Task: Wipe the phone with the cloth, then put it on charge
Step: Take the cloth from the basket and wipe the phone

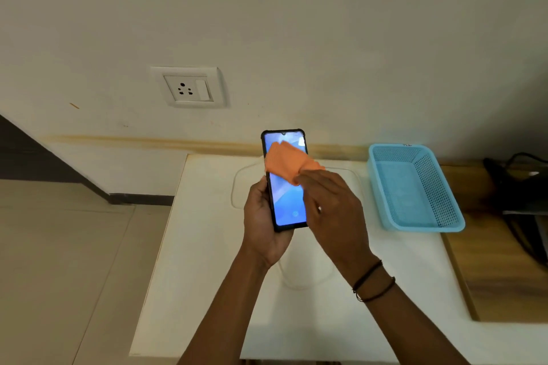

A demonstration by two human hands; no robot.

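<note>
A black-cased phone with a lit blue screen is held in the air above a white table, a little way in front of the cream wall. Its long axis runs away from the person. The top edge with the small camera notch points toward the wall and the bottom edge toward the person's body. The screen faces up at the camera, and the whole phone leans slightly to the right at its top. The left hand cradles the lower half from the left side and underneath, with the thumb lying along the left edge of the case and the palm under the bottom corner. The right hand grips a folded orange cloth and presses it on the upper part of the screen. The cloth covers the fingertips, so exactly how they curl cannot be told. A small ring shows on one finger, and two thin dark bands circle the right wrist. A pale blue perforated plastic basket sits on the table's far right corner, well apart from the phone. A white wall socket with a switch is set in the wall up to the left. A thin white cable loops across the tabletop beneath the hands.
</note>
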